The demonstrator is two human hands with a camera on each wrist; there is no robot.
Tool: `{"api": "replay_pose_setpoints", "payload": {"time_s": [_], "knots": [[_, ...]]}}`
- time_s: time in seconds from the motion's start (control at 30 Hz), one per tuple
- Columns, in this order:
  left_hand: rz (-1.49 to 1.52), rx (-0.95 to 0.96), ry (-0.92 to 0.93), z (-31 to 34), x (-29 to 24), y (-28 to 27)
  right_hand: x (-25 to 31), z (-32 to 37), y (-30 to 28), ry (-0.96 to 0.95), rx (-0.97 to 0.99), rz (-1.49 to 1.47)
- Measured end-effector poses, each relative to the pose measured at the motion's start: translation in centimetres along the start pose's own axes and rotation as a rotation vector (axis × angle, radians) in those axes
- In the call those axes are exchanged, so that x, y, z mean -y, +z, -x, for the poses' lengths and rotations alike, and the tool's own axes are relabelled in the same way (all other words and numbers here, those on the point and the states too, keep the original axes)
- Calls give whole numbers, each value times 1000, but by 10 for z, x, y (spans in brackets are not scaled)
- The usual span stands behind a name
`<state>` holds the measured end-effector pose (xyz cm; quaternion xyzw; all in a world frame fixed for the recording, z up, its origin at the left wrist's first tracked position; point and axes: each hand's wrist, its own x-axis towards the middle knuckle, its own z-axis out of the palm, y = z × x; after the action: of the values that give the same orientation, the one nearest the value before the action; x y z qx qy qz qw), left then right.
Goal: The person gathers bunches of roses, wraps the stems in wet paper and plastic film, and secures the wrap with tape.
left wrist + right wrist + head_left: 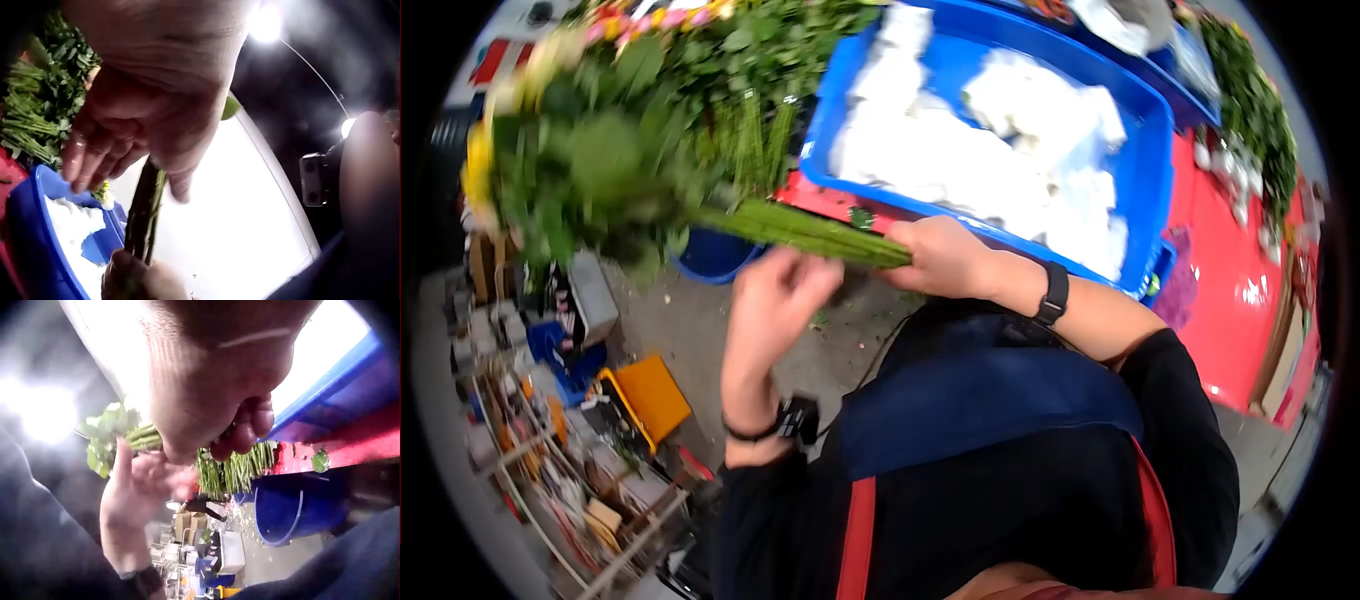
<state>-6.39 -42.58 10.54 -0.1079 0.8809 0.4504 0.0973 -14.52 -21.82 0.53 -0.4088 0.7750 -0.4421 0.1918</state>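
Observation:
A bunch of long-stemmed leafy flowers (800,230) lies sideways in front of the person, its leafy part blurred at the left. My right hand (945,257) grips the cut ends of the green stems, fingers curled round them. Just below the stems is my left hand (772,305), its fingers loosely bent and its thumb apart. In the left wrist view, the left palm (162,106) hangs over the stems (145,212) with the fingers spread to one side. The right wrist view shows the curled right fingers (244,428) with the left hand (140,487) beyond.
A blue tub (1165,170) with crumpled white material (960,150) stands on the red table (1225,300). More leafy bunches (770,60) lie at the back left. Below the table edge is a blue bucket (710,255). A yellow bin (650,400) and cluttered shelving stand at the lower left.

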Motion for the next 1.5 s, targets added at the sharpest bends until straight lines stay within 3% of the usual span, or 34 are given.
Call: {"api": "replay_pose_setpoints", "payload": {"time_s": [0.03, 0.1, 0.13, 0.17, 0.2, 0.27, 0.3, 0.37, 0.43, 0.47, 0.5, 0.57, 0.67, 0.77, 0.8, 0.9, 1.0, 1.23, 1.37, 1.43, 1.5], "knots": [[-168, 89, -34, 18, -8, 2, -2, 11, -5, -16, 4, 39], [-227, 8, 251, 36, -33, 18, 1, 26, -13, -67, 28, 111], [-457, -89, 648, 25, -44, 27, 6, 32, -17, -86, 27, 191], [-690, -59, 762, 16, -69, 32, 10, 37, -20, -88, 59, 223], [-729, -41, 754, 6, -67, 48, 13, 42, -23, -94, 92, 254], [-806, 411, 364, -14, -42, 72, 16, 53, -29, -121, 135, 284], [-660, 655, 37, -24, -40, 82, 13, 58, -30, -57, 147, 239], [-401, 671, -108, -27, -15, 104, 2, 64, -36, 64, 169, 151], [-223, 517, -106, -28, 12, 116, -18, 68, -52, 97, 67, -3], [-132, 436, -108, -27, 21, 119, -35, 69, -56, 115, -58, 71], [-59, 407, -250, -30, 12, 116, -51, 66, -58, 132, -180, 141], [69, 343, -295, -35, 28, 122, -64, 49, -74, 173, -234, 352], [204, 223, -317, -40, 17, 136, -89, 21, -63, -86, -116, 691], [284, 188, -327, -50, 12, 132, -106, 2, -55, 118, 53, 736], [319, 176, -339, -52, 7, 129, -110, 2, -64, 175, 61, 626], [438, 175, -341, -61, 4, 122, -110, 26, -101, 436, -319, -500], [436, 217, -301, -71, -7, 118, -118, 54, -112, 329, -469, -1225], [470, 318, -294, -90, -14, 132, -114, 69, -123, 409, -314, -1654], [605, 314, -303, -96, -18, 130, -81, 56, -101, 540, -297, -540], [652, 250, -282, -101, -8, 132, -69, 47, -82, 8, -184, -69], [612, 157, -293, -104, 2, 131, -61, 26, -104, 237, -70, -174]]}}
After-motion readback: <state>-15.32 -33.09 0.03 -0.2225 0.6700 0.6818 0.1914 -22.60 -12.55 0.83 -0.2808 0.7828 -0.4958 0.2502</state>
